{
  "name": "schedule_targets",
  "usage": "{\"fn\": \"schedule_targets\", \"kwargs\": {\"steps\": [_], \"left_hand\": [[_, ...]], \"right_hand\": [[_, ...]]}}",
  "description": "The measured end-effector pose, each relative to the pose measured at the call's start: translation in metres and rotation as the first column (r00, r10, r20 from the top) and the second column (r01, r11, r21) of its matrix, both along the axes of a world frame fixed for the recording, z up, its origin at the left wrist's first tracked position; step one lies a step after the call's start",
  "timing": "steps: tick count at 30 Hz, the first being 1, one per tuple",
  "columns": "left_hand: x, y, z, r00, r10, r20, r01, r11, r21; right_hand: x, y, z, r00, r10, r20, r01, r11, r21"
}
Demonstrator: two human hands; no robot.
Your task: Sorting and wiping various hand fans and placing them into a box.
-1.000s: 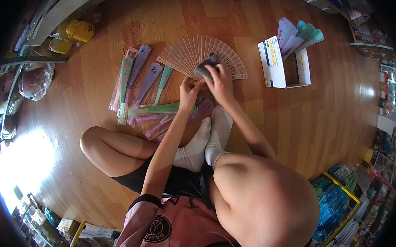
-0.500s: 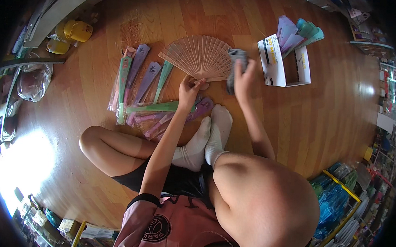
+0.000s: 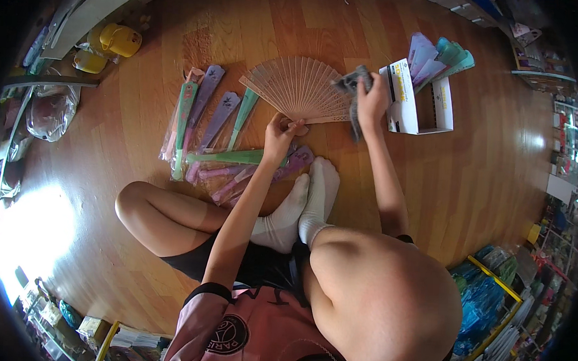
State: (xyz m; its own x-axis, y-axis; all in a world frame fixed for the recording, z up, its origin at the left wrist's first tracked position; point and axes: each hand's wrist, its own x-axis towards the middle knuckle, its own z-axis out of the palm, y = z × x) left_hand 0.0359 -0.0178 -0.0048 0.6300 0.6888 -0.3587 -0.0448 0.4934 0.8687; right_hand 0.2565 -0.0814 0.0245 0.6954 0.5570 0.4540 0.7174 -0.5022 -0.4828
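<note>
The fan (image 3: 296, 84) is spread open over the floor (image 3: 443, 187), beyond the feet (image 3: 320, 182), its ribs radiating away from them and its broad span slanting from upper left down to the right. It is pale brown, with fine pierced slats. The left hand (image 3: 279, 133) pinches its pivot end; the right hand (image 3: 373, 103), apart from the left, grips a grey cloth (image 3: 355, 96) at the fan's right edge

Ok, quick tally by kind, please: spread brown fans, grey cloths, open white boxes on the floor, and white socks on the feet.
Spread brown fan: 1
Grey cloth: 1
Open white box: 1
White socks: 2
Total: 5
</note>
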Motion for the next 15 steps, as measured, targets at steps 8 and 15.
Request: {"fn": "schedule_targets", "kwargs": {"steps": [8, 15], "left_hand": [[-0.005, 0.004, -0.015, 0.999, 0.013, 0.032, -0.015, 0.996, 0.084], [-0.005, 0.002, -0.028, 1.0, 0.021, 0.017, -0.022, 0.996, 0.087]], "right_hand": [[-0.107, 0.016, 0.026, 0.666, 0.742, -0.077, -0.744, 0.668, 0.011], [-0.095, 0.02, 0.027, 0.701, 0.671, -0.241, -0.696, 0.718, -0.024]]}}
